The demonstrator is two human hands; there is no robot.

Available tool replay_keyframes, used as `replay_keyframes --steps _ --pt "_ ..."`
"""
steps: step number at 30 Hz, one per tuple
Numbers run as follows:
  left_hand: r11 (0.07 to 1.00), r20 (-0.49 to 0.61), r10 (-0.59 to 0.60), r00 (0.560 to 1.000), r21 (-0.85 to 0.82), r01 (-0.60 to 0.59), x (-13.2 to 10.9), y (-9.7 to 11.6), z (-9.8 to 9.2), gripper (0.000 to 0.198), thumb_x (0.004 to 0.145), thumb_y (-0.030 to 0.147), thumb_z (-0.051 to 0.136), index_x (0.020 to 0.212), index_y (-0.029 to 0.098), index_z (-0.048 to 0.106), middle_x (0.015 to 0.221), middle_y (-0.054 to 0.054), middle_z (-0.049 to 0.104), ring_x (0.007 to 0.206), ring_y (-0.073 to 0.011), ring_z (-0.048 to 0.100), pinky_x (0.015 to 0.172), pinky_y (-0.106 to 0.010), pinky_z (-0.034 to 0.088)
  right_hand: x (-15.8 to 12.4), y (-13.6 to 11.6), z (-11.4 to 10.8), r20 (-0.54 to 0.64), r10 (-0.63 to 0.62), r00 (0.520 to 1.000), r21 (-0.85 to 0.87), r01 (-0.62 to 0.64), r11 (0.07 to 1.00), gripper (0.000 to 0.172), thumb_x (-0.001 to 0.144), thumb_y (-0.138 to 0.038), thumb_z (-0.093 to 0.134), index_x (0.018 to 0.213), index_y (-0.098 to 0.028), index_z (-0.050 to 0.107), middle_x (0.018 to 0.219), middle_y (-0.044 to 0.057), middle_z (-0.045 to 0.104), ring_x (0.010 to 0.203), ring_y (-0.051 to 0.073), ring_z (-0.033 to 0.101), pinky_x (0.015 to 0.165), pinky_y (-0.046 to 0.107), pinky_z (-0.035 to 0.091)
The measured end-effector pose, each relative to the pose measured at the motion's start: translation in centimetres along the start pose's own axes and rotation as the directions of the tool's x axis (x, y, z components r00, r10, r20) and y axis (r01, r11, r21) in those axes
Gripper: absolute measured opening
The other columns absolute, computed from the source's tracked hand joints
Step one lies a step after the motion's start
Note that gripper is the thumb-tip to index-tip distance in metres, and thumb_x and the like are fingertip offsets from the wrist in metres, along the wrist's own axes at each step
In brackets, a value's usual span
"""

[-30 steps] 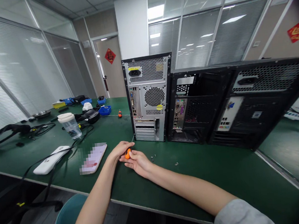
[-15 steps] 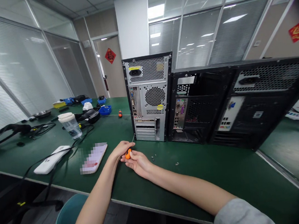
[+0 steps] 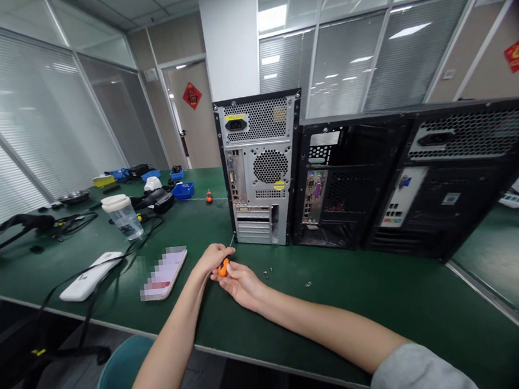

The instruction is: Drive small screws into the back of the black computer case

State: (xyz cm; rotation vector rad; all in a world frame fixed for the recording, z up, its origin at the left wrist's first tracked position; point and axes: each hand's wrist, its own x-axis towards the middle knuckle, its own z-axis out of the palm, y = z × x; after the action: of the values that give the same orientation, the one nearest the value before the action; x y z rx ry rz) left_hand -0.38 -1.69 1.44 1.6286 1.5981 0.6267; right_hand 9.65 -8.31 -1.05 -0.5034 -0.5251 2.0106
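Observation:
An orange-and-black screwdriver (image 3: pixel 223 267) is held low in front of a computer tower (image 3: pixel 260 176) with a silver back panel. My right hand (image 3: pixel 244 284) grips its handle between thumb and fingers. Closed around the front of the screwdriver, near the shaft, is my left hand (image 3: pixel 213 257). The thin shaft points up to the tower's lower left corner; whether its tip sits in a screw is too small to tell. Several small loose screws (image 3: pixel 267 274) lie on the green table to the right of my hands.
Two black computer towers (image 3: pixel 342 192) (image 3: pixel 460 181) stand to the right. A phone (image 3: pixel 169 276), a white power bank (image 3: pixel 90 277) with a strap across it and a lidded cup (image 3: pixel 124 218) are at left. Another orange screwdriver (image 3: pixel 209 197) stands behind. A teal bin (image 3: pixel 121 379) is below the table edge.
Very little differs: the right hand's fingers around the handle have shifted slightly. The screwdriver stays at the tower's lower left corner, and the whole view has moved a touch.

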Motion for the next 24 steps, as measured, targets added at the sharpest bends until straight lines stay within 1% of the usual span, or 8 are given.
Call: replay_keyframes --steps 6,14,16,20,24 --pt "0.999 -0.021 0.0 1.0 0.038 0.0 0.36 -0.36 0.14 0.037 0.061 0.048 0.051 0.051 0.016 0.038 0.039 0.006 0.036 0.038 -0.0039 0.031 0.042 -0.019 0.022 -0.06 0.02 -0.07 0.001 0.015 1.0 0.019 -0.015 1.0 0.017 0.085 -0.009 0.037 0.085 -0.007 0.054 0.073 0.011 0.066 0.068 0.014 0.066 0.054 0.016 0.052" --pt "0.996 -0.05 0.022 0.999 0.085 -0.017 0.62 -0.66 0.25 0.034 0.061 0.047 0.05 0.05 0.015 0.04 0.042 0.005 0.039 0.041 -0.005 0.033 0.044 -0.02 0.025 0.08 0.12 -0.45 0.033 0.014 0.999 0.009 -0.015 1.0 0.016 0.084 -0.01 0.039 0.088 -0.008 0.054 0.074 0.01 0.066 0.071 0.014 0.065 0.057 0.017 0.052" --pt "0.997 -0.038 0.022 0.999 0.07 -0.019 0.68 -0.59 0.19 0.034 0.061 0.046 0.05 0.05 0.015 0.04 0.041 0.006 0.037 0.041 -0.0047 0.032 0.044 -0.02 0.024 0.12 0.21 -0.5 0.034 0.015 0.999 -0.002 -0.015 1.0 0.015 0.084 -0.011 0.039 0.088 -0.009 0.054 0.075 0.01 0.066 0.073 0.014 0.065 0.058 0.018 0.052" --pt "1.0 0.027 0.005 1.0 0.017 -0.005 0.5 -0.21 -0.03 0.033 0.061 0.044 0.05 0.052 0.015 0.039 0.042 0.006 0.035 0.04 -0.0041 0.03 0.042 -0.019 0.023 0.1 0.35 -0.54 0.048 0.007 0.999 -0.037 -0.005 0.999 0.015 0.084 -0.011 0.039 0.087 -0.011 0.054 0.077 0.008 0.065 0.076 0.015 0.065 0.059 0.021 0.052" --pt "1.0 0.083 -0.009 0.996 -0.028 0.011 0.22 0.06 -0.13 0.029 0.063 0.041 0.049 0.054 0.015 0.043 0.043 0.006 0.037 0.039 -0.0037 0.03 0.041 -0.019 0.022 -0.05 0.08 -0.61 0.074 0.022 0.997 -0.099 -0.015 0.995 0.013 0.083 -0.015 0.041 0.088 -0.013 0.053 0.084 0.006 0.064 0.071 0.016 0.064 0.051 0.024 0.051"
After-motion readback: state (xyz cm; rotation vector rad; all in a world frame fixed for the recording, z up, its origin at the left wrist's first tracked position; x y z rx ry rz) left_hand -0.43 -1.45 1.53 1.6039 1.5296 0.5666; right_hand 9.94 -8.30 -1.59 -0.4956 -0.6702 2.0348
